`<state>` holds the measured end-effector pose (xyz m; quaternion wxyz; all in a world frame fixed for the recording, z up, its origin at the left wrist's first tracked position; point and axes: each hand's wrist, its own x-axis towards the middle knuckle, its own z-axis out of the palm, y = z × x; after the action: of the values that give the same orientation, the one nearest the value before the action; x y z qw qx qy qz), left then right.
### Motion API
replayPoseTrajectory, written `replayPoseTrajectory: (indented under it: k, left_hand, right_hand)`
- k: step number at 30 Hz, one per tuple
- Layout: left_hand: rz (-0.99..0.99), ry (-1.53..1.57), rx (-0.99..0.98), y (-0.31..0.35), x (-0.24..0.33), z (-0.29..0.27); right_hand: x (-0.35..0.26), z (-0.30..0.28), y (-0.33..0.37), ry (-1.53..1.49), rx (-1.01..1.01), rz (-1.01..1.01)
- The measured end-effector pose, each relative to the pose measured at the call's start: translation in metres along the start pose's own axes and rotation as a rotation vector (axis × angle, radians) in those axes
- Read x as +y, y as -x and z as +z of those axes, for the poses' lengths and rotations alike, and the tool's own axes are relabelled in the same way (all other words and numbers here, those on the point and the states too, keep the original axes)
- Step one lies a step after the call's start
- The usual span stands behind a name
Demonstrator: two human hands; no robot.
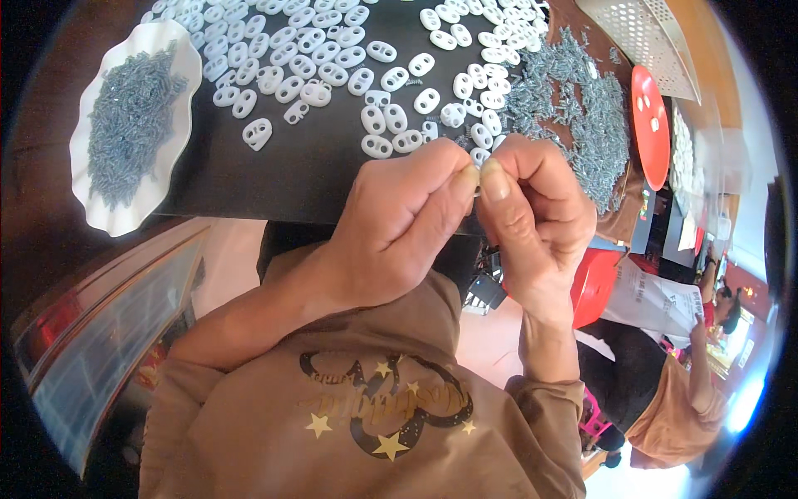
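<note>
My left hand (407, 216) and my right hand (540, 220) meet at the near edge of a dark table (249, 179). Thumbs and fingers of both are pinched tip to tip. A small pale bit shows between them, but the fingertips hide most of it and its kind cannot be told. Just beyond the hands lie loose white plastic cord locks (407, 140), oval with two holes. Among them are a few separate white parts (296, 111) and thin springs (414, 82). Close to my right hand spreads a heap of small metal springs (573, 116).
A white scalloped dish (126, 220) full of springs stands at the table's left. To the right are a red plate (650, 125) with small white pieces and a perforated pale tray (640, 41). A person in brown (677, 407) handles a white sack (652, 301) at lower right.
</note>
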<state>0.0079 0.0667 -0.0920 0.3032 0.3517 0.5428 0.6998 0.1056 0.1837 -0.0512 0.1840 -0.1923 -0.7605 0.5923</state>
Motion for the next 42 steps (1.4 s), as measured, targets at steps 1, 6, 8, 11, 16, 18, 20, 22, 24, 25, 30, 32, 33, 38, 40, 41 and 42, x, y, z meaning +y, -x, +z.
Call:
replayPoseTrajectory:
  k: [1, 6, 8, 11, 16, 18, 20, 22, 24, 25, 30, 32, 33, 38, 40, 41, 42]
  left_hand:
    - [0.012, -0.027, -0.009, -0.001, 0.000, -0.001]
    - [-0.022, 0.035, -0.033, 0.004, 0.001, -0.001]
    - [-0.006, 0.047, -0.062, 0.006, -0.002, -0.001]
    - [-0.136, 0.166, -0.014, 0.009, 0.002, -0.001]
    - [-0.100, 0.002, -0.042, 0.008, 0.013, -0.012]
    - [-0.072, -0.030, -0.037, 0.009, 0.015, -0.016]
    - [-0.110, -0.004, -0.028, 0.011, 0.016, -0.021]
    - [-0.126, 0.002, -0.051, 0.012, 0.017, -0.024]
    - [-0.146, 0.010, -0.070, 0.013, 0.015, -0.027]
    - [-0.118, 0.031, -0.050, 0.013, 0.012, -0.027]
    - [-0.089, 0.042, -0.036, 0.015, 0.013, -0.028]
    - [-0.085, 0.035, -0.030, 0.015, 0.014, -0.027]
    - [-0.085, 0.035, -0.029, 0.015, 0.014, -0.027]
    - [-0.056, 0.001, -0.027, 0.016, 0.013, -0.027]
    - [-0.048, 0.003, -0.021, 0.016, 0.011, -0.027]
    - [-0.038, 0.007, -0.016, 0.016, 0.010, -0.027]
    - [-0.040, 0.007, -0.012, 0.016, 0.010, -0.027]
  right_hand:
    - [0.000, 0.000, 0.000, -0.004, 0.008, -0.009]
    - [-0.010, -0.015, -0.001, -0.036, -0.096, 0.097]
    - [-0.013, -0.028, -0.007, 0.057, -0.142, 0.079]
    - [-0.013, -0.050, -0.044, 0.581, -0.141, -0.221]
    - [0.008, -0.045, -0.115, 0.939, -0.163, -0.498]
    - [0.016, -0.039, -0.131, 1.029, -0.139, -0.572]
    - [0.020, -0.030, -0.142, 1.114, -0.214, -0.566]
    - [0.018, -0.023, -0.140, 1.098, -0.252, -0.557]
    - [0.011, -0.018, -0.133, 1.053, -0.299, -0.521]
    - [0.006, -0.017, -0.128, 1.054, -0.303, -0.522]
    - [-0.001, -0.025, -0.117, 1.017, -0.284, -0.438]
    - [-0.001, -0.023, -0.117, 1.002, -0.260, -0.435]
    - [0.000, -0.021, -0.121, 1.008, -0.234, -0.478]
    - [0.007, -0.014, -0.146, 1.035, -0.205, -0.609]
    - [0.010, -0.013, -0.151, 1.108, -0.308, -0.579]
    - [0.011, -0.013, -0.150, 1.105, -0.312, -0.580]
    - [0.011, -0.012, -0.148, 1.110, -0.312, -0.575]
